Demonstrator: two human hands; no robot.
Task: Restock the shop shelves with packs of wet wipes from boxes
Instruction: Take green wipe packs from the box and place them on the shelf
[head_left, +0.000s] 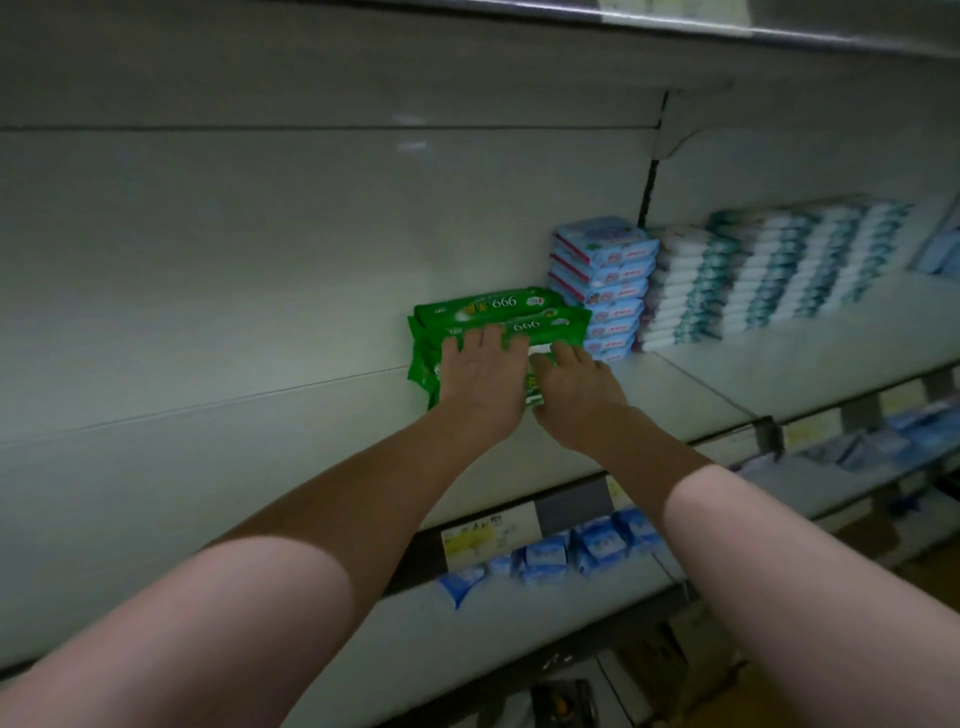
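The green packs of wet wipes (498, 317) are stacked at the centre of the frame on the shelf (691, 384). They are set back towards the rear panel, just beside the blue packs (602, 291) on their right. Both hands are laid on the nearest green packs, which sit lower and further forward than the two printed tops behind them.

The left hand (480, 376) is spread flat over the top, its fingers apart and fairly straight. The pack therefore seems to be pressed down and pushed back rather than carried. The right hand (571, 389) is placed close beside it, on the side of the blue stack, with its fingers together on the pack. The two hands are judged to be used as a pair so that the stack is squared up against its neighbour. Further right, white and teal packs (753, 270) are ranged in tidy stepped rows, which is probably the pattern being matched.

Both thumbs are hidden under the palms, so it cannot be told whether the right hand pinches the pack or only rests on it. The front of the green stack is covered by the hands, and its packs cannot be counted. No box is in view. The small blue packets (571, 551) on the lower shelf are blurred, and the price labels (488, 535) cannot be read.
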